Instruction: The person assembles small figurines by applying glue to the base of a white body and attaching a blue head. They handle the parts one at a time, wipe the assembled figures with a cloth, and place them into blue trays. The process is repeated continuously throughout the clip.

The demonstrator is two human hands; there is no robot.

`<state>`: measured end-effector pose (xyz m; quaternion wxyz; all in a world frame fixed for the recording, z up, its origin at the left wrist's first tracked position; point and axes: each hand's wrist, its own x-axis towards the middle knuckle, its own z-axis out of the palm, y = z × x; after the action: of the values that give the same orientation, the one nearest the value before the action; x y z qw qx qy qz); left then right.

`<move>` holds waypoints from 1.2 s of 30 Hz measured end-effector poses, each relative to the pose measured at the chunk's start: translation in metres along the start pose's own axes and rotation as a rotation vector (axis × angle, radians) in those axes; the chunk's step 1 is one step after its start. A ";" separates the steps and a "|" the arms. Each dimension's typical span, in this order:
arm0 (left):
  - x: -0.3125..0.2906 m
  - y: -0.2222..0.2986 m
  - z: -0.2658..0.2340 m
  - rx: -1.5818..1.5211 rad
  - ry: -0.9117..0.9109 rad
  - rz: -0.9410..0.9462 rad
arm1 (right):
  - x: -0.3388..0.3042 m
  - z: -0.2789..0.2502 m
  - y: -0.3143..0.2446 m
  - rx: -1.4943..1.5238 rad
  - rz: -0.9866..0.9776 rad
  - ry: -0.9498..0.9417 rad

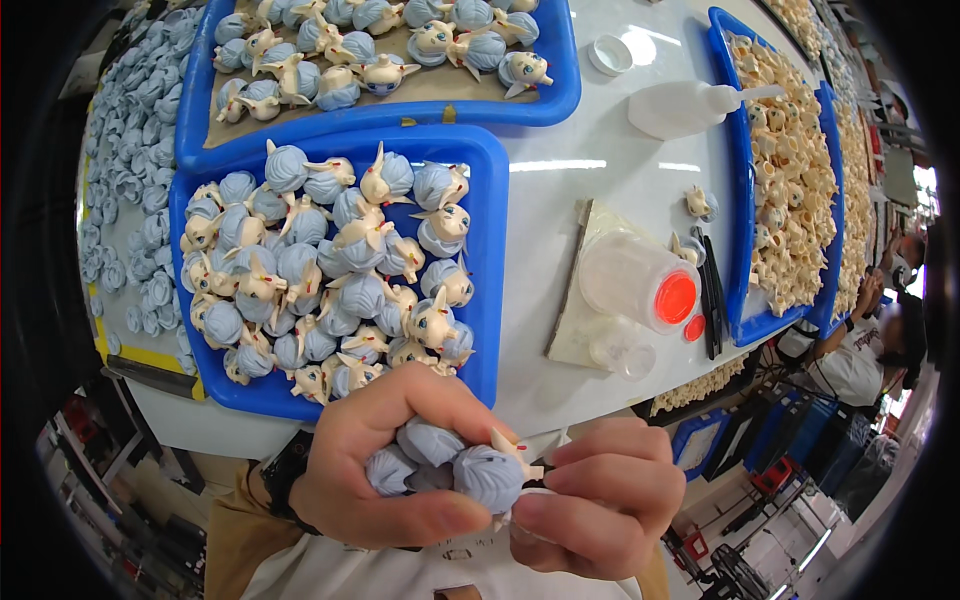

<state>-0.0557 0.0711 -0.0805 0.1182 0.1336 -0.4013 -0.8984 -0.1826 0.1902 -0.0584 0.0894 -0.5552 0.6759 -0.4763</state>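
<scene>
Over my lap, just in front of the near tray, my left hand (350, 455) curls around a few grey-blue hair pieces (390, 468) and a small doll head (488, 480) with the same hair. Pale pointed ears stick out from that head. From the other side my right hand (605, 500) has its fingertips pressed together at the head's pale neck end. Part of the grip is hidden behind the fingers. Doll heads (340, 260) with blue hair fill the blue tray (488, 250) beyond my left hand.
Another blue tray (560, 60) of heads stands behind. Loose hair pieces (140, 150) cover the left. Right of centre are a red-lidded jar (625, 275), black tweezers (712, 300) and a white squeeze bottle (680, 108). Pale face parts (790, 190) fill a tray at right. A person (870, 350) sits beyond.
</scene>
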 end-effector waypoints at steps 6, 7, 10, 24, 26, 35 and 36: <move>-0.003 0.003 0.001 -0.271 0.051 -0.098 | -0.004 -0.004 0.006 -0.093 0.001 0.097; -0.003 0.005 0.000 -0.321 0.041 -0.095 | -0.005 -0.009 0.008 -0.054 0.012 0.094; -0.001 0.004 -0.005 -0.282 -0.024 -0.108 | -0.007 -0.005 0.011 0.138 0.001 0.159; 0.006 0.012 0.013 -0.193 0.235 -0.274 | 0.002 0.000 0.002 0.256 0.046 0.101; 0.005 0.012 0.014 -0.173 0.245 -0.246 | 0.005 -0.005 -0.002 0.156 0.048 -0.027; -0.002 0.001 -0.001 -0.124 0.086 0.028 | 0.005 0.004 -0.005 -0.016 0.069 0.024; -0.002 0.001 0.000 -0.129 0.085 0.024 | 0.004 0.003 -0.001 0.016 0.023 0.077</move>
<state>-0.0536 0.0712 -0.0796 0.1544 0.1591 -0.3388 -0.9144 -0.1815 0.1854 -0.0580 0.0734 -0.5278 0.6814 -0.5018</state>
